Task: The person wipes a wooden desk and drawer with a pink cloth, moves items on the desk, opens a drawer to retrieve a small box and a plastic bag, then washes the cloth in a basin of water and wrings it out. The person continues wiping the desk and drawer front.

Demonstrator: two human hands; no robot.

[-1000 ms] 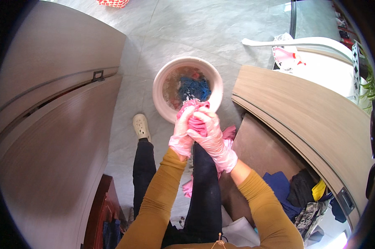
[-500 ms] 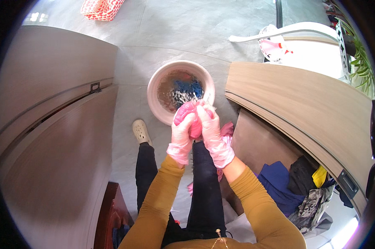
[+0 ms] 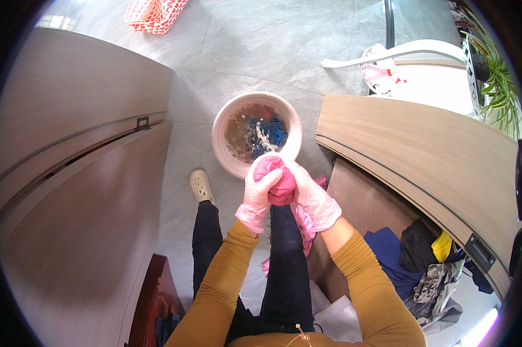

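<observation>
A wet pink cloth is bunched into a ball between my two hands at the near rim of a pale pink bucket. My left hand, in a thin translucent pink glove, is closed round its left side. On the other side my right hand, gloved alike, grips it too. Whitish water runs from the cloth into the bucket. Inside the bucket, murky brown water surrounds blue stringy material. The tips of several fingers are hidden behind the cloth.
Wooden cabinet doors stand at left and right. Folded clothes fill the lower right. A pink cloth hangs beside my right leg. A red-and-white bag lies on the far floor; a white chair-like frame stands far right.
My hands have shifted their grip and squeezed the cloth into a tighter ball. The water now falls as a narrower stream instead of a wide spray. The whole view has shifted slightly.
</observation>
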